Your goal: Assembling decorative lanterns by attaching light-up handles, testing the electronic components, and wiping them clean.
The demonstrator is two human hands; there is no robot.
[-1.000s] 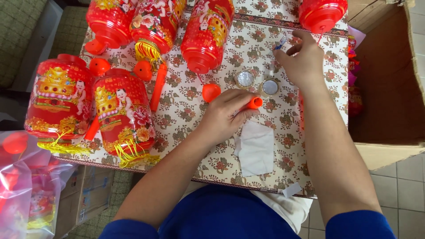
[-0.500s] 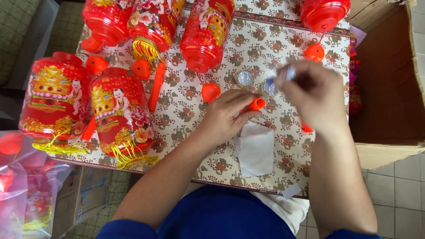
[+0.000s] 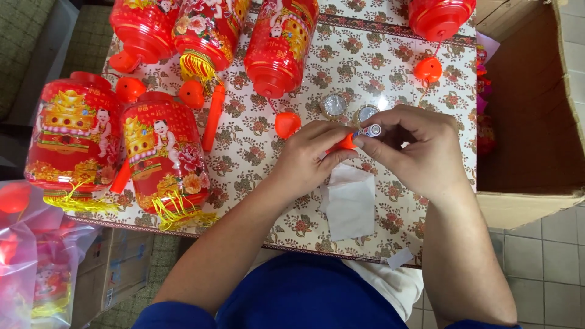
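Observation:
My left hand point(image 3: 311, 155) grips a short orange tube point(image 3: 346, 142) over the flowered table point(image 3: 256, 152). My right hand point(image 3: 417, 152) pinches a small battery point(image 3: 369, 130) by its end, with the tip right at the mouth of the orange tube. Both hands meet above a white paper slip point(image 3: 348, 202). Two silvery round caps point(image 3: 334, 105) lie just beyond the hands.
Several red plastic lanterns point(image 3: 164, 152) with gold tassels lie across the table's left and far side, with loose orange pieces point(image 3: 286, 123) and an orange stick point(image 3: 212, 117). An open cardboard box point(image 3: 536, 122) stands at the right. Clear bags of red parts point(image 3: 24, 256) sit lower left.
My right hand came back from the far right of the table with a small battery and brought it to the orange tube in my left hand.

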